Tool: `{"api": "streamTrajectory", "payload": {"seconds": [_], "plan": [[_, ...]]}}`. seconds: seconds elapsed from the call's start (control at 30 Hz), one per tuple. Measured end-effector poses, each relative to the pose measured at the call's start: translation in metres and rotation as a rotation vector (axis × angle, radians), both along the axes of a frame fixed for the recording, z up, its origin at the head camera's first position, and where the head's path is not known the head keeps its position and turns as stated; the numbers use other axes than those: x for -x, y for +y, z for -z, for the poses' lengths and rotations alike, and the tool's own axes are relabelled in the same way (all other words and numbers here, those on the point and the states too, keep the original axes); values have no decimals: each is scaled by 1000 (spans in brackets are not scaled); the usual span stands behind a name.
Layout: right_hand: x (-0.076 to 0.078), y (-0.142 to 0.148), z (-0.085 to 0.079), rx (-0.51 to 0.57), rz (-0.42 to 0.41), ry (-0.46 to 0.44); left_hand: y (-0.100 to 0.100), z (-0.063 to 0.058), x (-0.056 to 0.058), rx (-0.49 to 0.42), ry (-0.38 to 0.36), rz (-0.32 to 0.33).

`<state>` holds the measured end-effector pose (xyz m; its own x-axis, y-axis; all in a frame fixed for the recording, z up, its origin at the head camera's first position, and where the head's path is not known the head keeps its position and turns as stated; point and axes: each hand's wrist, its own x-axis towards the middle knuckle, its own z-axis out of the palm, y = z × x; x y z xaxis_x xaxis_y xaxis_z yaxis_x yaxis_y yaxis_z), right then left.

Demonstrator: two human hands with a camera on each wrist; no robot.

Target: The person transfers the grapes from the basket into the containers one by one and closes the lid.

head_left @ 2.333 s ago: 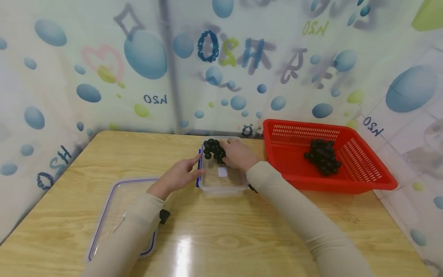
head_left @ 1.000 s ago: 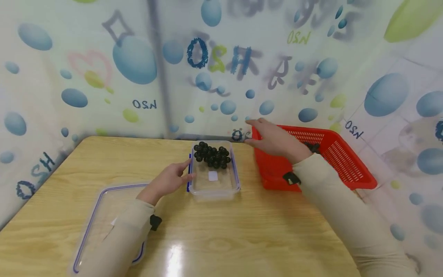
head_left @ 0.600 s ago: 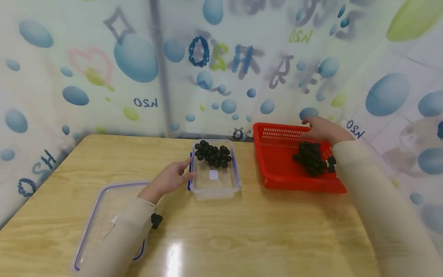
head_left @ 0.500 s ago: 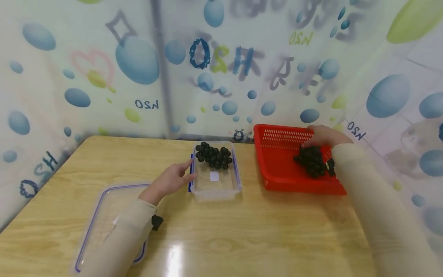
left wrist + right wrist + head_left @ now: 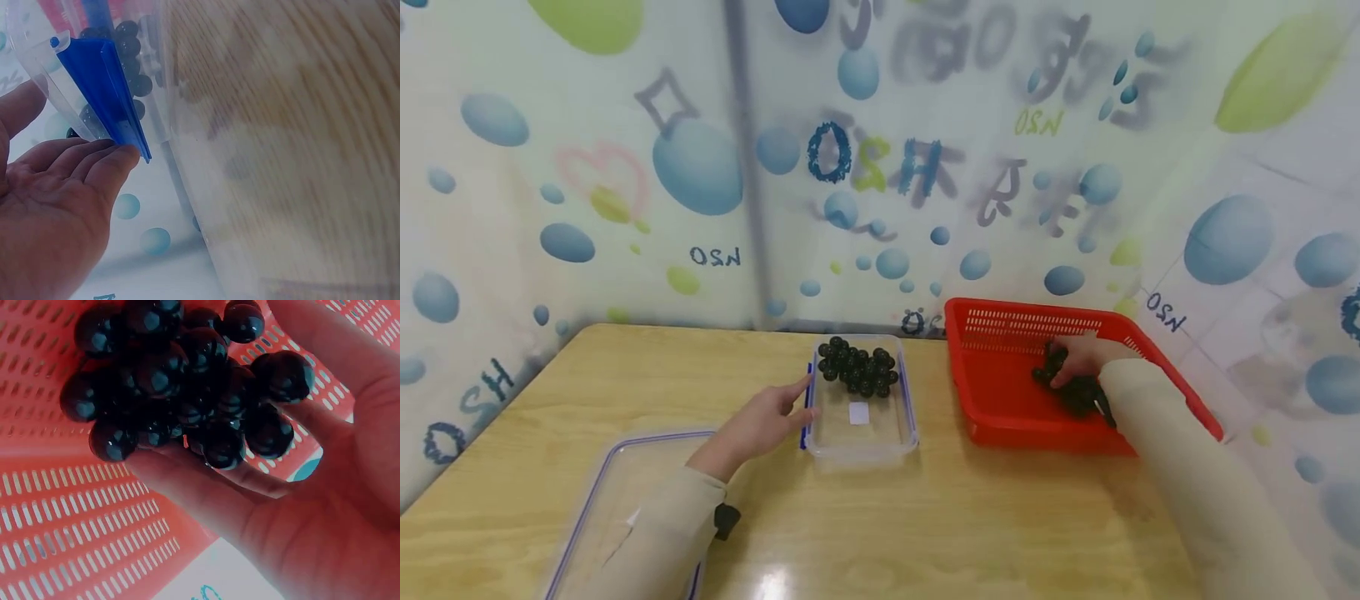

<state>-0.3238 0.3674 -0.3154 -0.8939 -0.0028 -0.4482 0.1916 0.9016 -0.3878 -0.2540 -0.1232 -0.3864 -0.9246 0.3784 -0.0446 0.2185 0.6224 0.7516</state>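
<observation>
1. Grape-like dark bunch [image 5: 162, 374]: inside red basket [image 5: 1037, 437], at 3 o'clock from clear box [image 5: 835, 432]; lifted or resting on floor, cannot tell.
2. Right hand [image 5: 1078, 356]: gripping dark bunch, fingers round and beneath, thumb along opposite side. Thumb tip cut off in right wrist view; pressure not tellable. Spread support probably to share weight over a lumpy, loose shape.
3. Second bunch [image 5: 865, 380]: in clear box, toward 12 o'clock end; 6 o'clock end with bare floor and white label [image 5: 859, 413].
4. Left hand [image 5: 760, 425]: at 9 o'clock of clear box, thumb and fingers apart, nothing pinched. Fingertip touching blue clasp [image 5: 103, 84], likely to steady a light box.
5. Blue clasp: swung outward, clear of box mouth.
6. Clear blue-edged piece [image 5: 617, 479]: flat at 8 o'clock, partly under left sleeve [image 5: 662, 525]; lid-like, apparently set aside for open access.
7. Wooden table [image 5: 925, 533] beneath; bubble-print sheet [image 5: 790, 275] at 12 o'clock.
</observation>
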Motion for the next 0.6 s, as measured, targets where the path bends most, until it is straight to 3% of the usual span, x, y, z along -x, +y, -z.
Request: {"api": "streamTrajectory", "payload": {"seconds": [0.23, 0.3, 0.43, 0.53, 0.6], "plan": [[-3, -6, 3, -149, -41, 19, 1, -2, 4, 3, 2, 7], [-5, -8, 6, -110, 6, -2, 0, -1, 3, 12, -8, 9], [-6, -6, 12, 54, 200, -30, -2, 1, 1, 13, -15, 17], [-3, -3, 12, 27, 142, -1, -2, -1, 1, 10, -5, 18], [1, 0, 12, -46, 40, 25, -2, -1, 2, 11, 1, 17]]}}
